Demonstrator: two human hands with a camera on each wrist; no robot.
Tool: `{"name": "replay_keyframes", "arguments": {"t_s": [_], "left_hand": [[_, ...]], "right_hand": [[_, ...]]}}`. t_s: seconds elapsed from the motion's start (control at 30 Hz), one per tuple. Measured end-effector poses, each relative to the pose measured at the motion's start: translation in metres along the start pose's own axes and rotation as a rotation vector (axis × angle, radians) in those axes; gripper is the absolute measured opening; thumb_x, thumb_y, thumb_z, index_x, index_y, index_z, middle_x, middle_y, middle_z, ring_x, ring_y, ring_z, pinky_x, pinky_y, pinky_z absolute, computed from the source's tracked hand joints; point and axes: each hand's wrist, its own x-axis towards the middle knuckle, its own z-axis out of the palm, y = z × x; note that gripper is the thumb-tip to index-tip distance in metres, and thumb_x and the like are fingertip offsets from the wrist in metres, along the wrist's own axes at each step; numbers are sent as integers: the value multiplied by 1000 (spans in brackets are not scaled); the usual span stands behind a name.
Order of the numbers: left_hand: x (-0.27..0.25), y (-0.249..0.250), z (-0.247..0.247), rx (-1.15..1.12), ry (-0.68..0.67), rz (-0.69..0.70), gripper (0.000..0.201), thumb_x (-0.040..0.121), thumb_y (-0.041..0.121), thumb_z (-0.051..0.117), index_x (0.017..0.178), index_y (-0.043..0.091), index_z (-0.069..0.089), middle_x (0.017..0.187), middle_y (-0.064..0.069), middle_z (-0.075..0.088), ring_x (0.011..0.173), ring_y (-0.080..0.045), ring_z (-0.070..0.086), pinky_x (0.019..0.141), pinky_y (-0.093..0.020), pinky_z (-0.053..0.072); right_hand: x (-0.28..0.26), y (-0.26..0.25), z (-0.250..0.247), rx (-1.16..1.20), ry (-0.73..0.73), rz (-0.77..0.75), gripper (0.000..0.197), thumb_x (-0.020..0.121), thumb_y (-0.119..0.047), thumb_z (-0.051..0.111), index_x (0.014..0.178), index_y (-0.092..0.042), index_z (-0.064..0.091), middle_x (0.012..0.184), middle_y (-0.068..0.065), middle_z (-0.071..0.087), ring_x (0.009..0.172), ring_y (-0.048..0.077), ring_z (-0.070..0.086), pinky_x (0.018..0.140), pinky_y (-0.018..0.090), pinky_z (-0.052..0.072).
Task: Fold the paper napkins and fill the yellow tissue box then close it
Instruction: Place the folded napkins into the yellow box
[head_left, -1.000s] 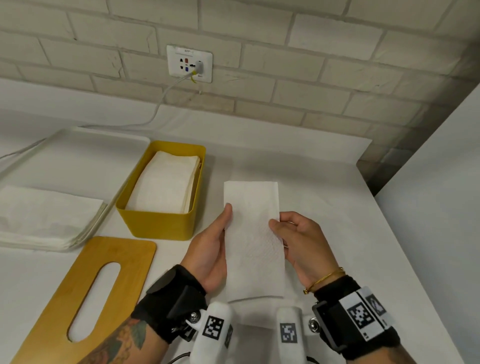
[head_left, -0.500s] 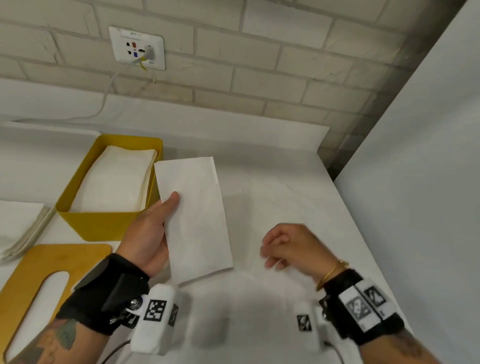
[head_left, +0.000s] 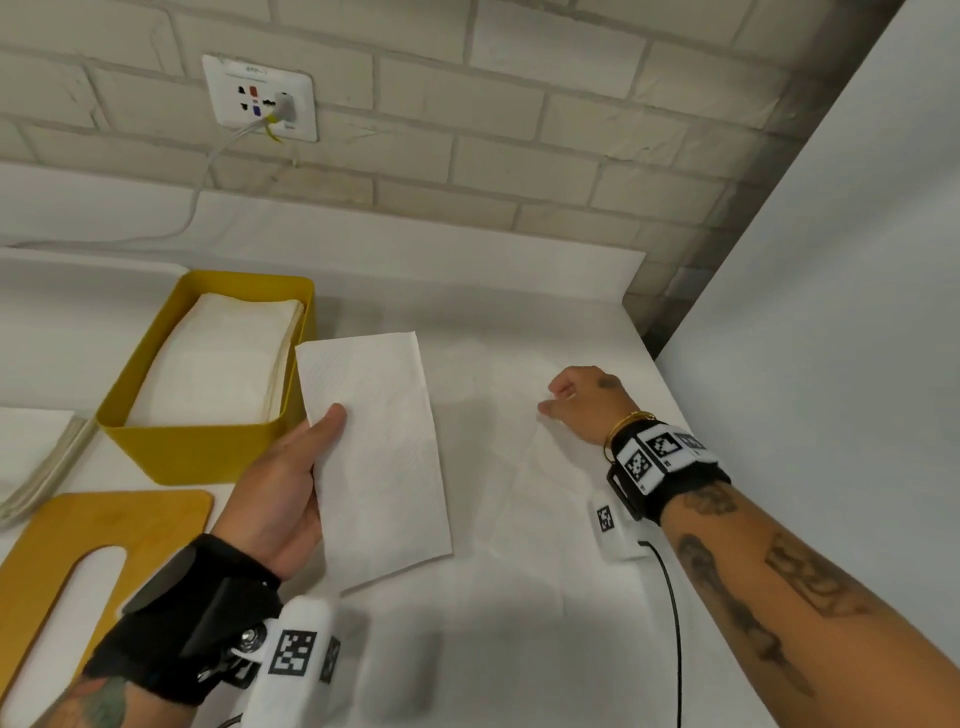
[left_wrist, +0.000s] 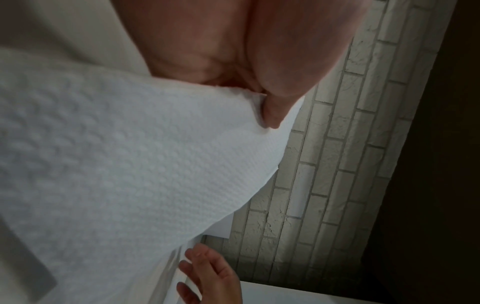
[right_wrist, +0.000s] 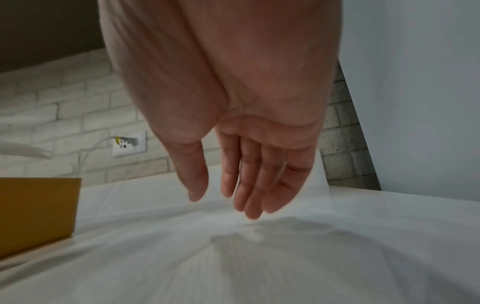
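My left hand (head_left: 291, 483) pinches a folded white napkin (head_left: 376, 452) by its left edge, thumb on top, just right of the yellow tissue box (head_left: 202, 447). The box stands open with a stack of folded napkins (head_left: 218, 364) inside. Its wooden lid (head_left: 67, 566) with a long slot lies flat in front of it. In the left wrist view the napkin (left_wrist: 116, 164) fills the frame under my thumb. My right hand (head_left: 582, 402) is empty over the white table to the right; the right wrist view shows its fingers (right_wrist: 249, 185) straight and just above the surface.
A stack of unfolded napkins (head_left: 31, 457) lies on a white tray at the far left. A brick wall with a socket (head_left: 260, 98) and cable runs along the back. A white panel (head_left: 831, 338) closes off the right side. A black cable (head_left: 670, 623) trails from my right wrist.
My right hand let go of the napkin and moved right and away over the table. My left hand kept the napkin and carried it left, up to the box.
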Motion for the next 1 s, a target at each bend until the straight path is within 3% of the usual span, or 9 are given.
{"name": "replay_keyframes", "arguments": {"t_s": [0.1,0.2,0.33,0.5,0.63,0.8,0.83,0.9,1.0], "left_hand": [[-3,1,0,17,9,2,30,102,29,50,125,17,65,117,-6,75,105,-20,73,92,-40,53],[-4,1,-3,21,22,0,30,103,28,49,125,17,65,117,-6,76,104,-20,74,93,-40,52],[-4,-1,-6,0,53,-5,30,103,27,50,126,17,65,118,-6,75,104,-19,73,91,-39,51],[-2,-3,-6,-3,72,-21,30,102,28,51,126,15,66,117,-7,75,104,-20,74,91,-38,51],[-3,-4,-4,6,73,-23,29,102,28,51,124,16,66,116,-6,76,103,-20,74,91,-39,51],[-2,-4,-8,-6,69,-6,28,103,28,50,124,18,66,116,-5,76,102,-18,74,90,-38,51],[-1,-4,-9,-8,69,-1,28,103,27,50,123,18,66,116,-4,76,102,-17,74,90,-38,51],[0,-6,-8,-14,69,0,27,102,27,50,123,18,66,116,-4,76,102,-17,74,89,-39,55],[2,-9,-6,-14,58,-13,30,101,28,52,126,17,66,119,-5,75,105,-19,73,88,-36,60]], "right_hand": [[14,1,4,-130,-117,-1,58,89,-40,72,138,-20,50,143,1,48,133,22,45,112,36,38],[21,2,10,-193,-170,33,61,80,-48,78,131,-28,51,135,-2,49,131,21,46,113,45,38],[22,7,13,-71,-168,-7,37,80,-39,81,109,-29,61,116,-2,54,110,17,54,93,30,44],[22,13,17,8,-160,-10,19,81,-35,81,93,-31,66,103,-7,63,104,16,61,96,33,49],[17,15,9,237,-98,-7,16,84,-28,80,89,-24,65,90,-6,63,90,15,60,80,26,45],[5,42,-7,552,26,95,19,85,-32,79,89,-23,63,103,4,70,88,24,65,67,29,48],[3,50,-8,595,37,138,19,85,-33,78,90,-23,63,106,6,71,91,26,67,70,34,54],[-3,70,-7,712,64,227,21,85,-32,79,95,-21,64,111,10,73,101,32,70,90,51,58],[-13,98,-4,832,67,305,56,64,-42,89,109,-19,65,118,12,71,107,32,70,99,54,54]]}}
